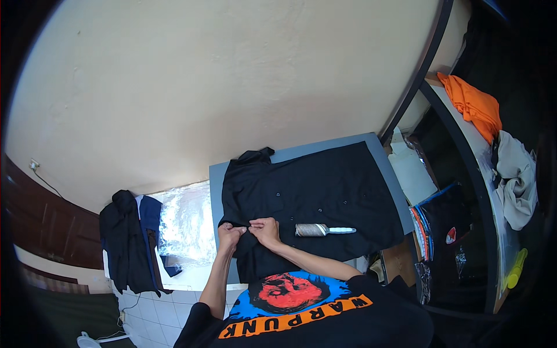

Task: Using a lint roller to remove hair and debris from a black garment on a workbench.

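A black button-up shirt (325,191) lies spread flat on a grey table (216,180). My left hand (230,235) and my right hand (266,229) are close together at the shirt's near left edge. Both pinch the black fabric between fingers and thumb. A lint roller (322,230) with a white handle rests on the shirt just right of my right hand. Its roll looks grey with fluff.
Clear plastic wrapping (184,223) lies left of the table, beside dark garments (127,238) draped over a surface. On the right, a shelf holds an orange cloth (473,107), a beige cloth (516,174) and stacked packets (423,232). A cream wall stands behind.
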